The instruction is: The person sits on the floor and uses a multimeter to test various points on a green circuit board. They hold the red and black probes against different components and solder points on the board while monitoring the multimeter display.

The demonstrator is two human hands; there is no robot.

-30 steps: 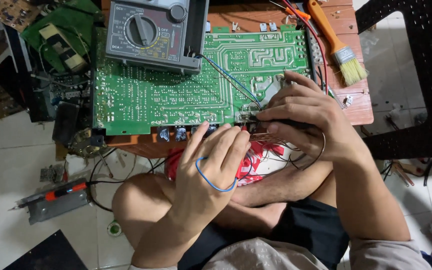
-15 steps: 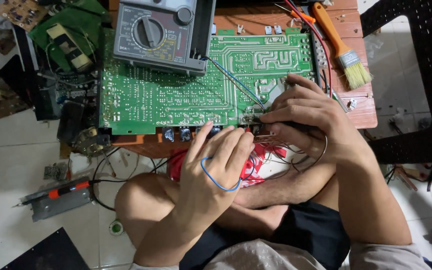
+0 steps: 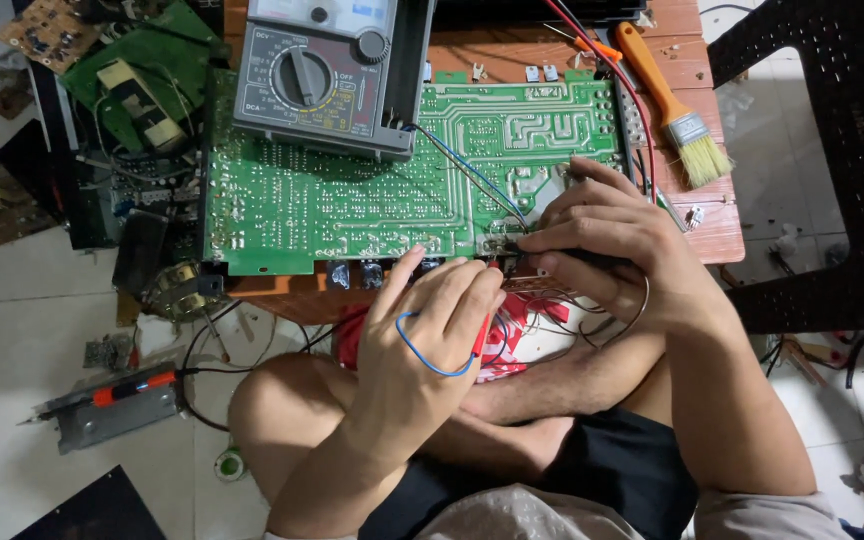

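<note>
A large green circuit board (image 3: 352,200) lies solder side up on a low wooden table (image 3: 717,225). An analogue multimeter (image 3: 322,80) rests on its far edge, with blue and red leads running down to my hands. My left hand (image 3: 422,350) grips a red test probe (image 3: 480,335) at the board's near edge, and a blue wire (image 3: 422,358) loops over the back of the hand. My right hand (image 3: 622,245) pinches a black probe (image 3: 592,258), its tip on the board's near right corner. Both probe tips are mostly hidden by fingers.
An orange-handled brush (image 3: 672,105) lies on the table's right side. Smaller circuit boards (image 3: 142,80) and wiring crowd the left. A metal part with red trim (image 3: 112,405) sits on the tiled floor. A black plastic chair (image 3: 832,150) stands at right. My crossed legs fill the foreground.
Both hands stay at the board's near edge with the probes. The view has shifted a little, and the left hand has edged slightly toward the right hand.
</note>
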